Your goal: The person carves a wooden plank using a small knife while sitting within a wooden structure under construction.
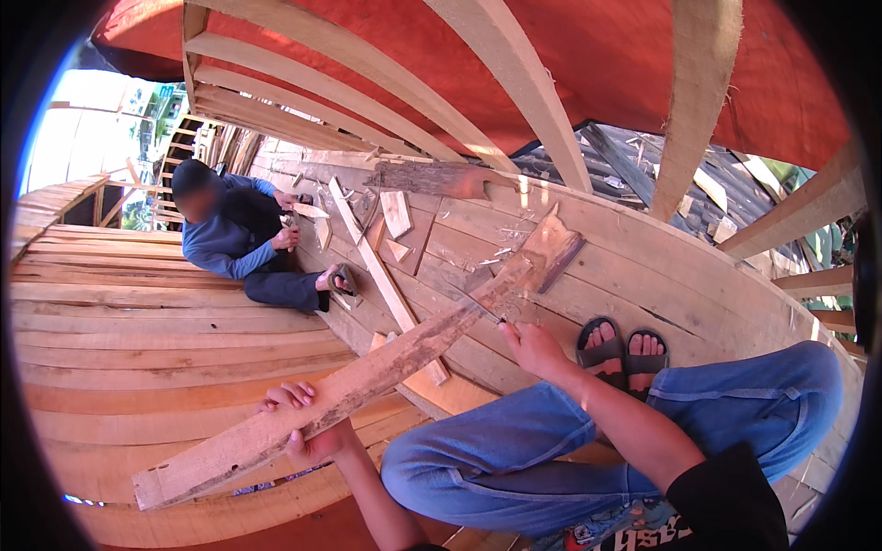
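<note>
A long wooden plank (395, 363) with a rough, bark-marked edge slants from the lower left up to the middle right. My left hand (308, 422) is closed around its near part, fingers over the top and thumb along the lower edge. My right hand (535, 349) is closed on a thin-bladed knife (478, 303), whose handle is mostly hidden in the fist. The blade lies against the plank toward its far, darker end. Beneath the plank's middle, a narrow light board (377, 275) runs across the deck.
A person (230, 225) sits at the far left, holding a small piece of wood. Offcuts (396, 213) and shavings lie on the plank deck (634, 266). A weathered timber (427, 179) lies behind. Curved ribs (694, 92) rise along the far side before a red tarp (606, 64).
</note>
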The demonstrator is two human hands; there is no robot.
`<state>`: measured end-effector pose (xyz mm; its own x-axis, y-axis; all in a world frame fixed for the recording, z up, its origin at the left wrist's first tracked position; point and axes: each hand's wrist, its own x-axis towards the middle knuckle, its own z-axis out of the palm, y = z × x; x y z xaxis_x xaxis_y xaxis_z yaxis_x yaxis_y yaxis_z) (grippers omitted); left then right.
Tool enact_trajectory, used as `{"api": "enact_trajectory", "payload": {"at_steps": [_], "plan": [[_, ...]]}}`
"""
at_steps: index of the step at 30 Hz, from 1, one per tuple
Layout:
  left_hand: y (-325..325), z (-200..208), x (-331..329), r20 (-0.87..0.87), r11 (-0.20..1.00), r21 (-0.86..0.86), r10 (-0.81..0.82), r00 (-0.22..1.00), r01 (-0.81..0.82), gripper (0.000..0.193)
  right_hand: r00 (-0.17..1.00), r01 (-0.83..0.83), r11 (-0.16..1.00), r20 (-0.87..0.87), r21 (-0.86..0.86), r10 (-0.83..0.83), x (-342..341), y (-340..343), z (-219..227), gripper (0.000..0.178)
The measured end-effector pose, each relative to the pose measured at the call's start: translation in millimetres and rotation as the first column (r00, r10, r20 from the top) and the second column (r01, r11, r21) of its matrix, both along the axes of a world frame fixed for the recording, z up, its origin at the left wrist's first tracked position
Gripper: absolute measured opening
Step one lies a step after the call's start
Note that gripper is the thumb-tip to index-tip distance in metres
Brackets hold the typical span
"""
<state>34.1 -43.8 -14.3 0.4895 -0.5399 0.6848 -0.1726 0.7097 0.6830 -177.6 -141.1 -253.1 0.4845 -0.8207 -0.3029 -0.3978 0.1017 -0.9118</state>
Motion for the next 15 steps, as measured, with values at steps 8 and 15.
{"api": "enact_trajectory", "payload": {"at_steps": [8,15], "plan": [[1.8,3.0,-6.7,0.031,1.000,0.000,-0.012,0.999,0.012,0.044,0.997,-0.010,1.000,-0.077,0.025,0.012,-10.6,-4.2,-6.3,0.051],[-14.4,9.2,-21.4,0.048,0.999,0.014,-0.035,0.998,0.035,0.047,0.991,0.113,0.993,-0.071,0.020,-0.111,-1.9,-8.8,-28.1,0.053]]}}
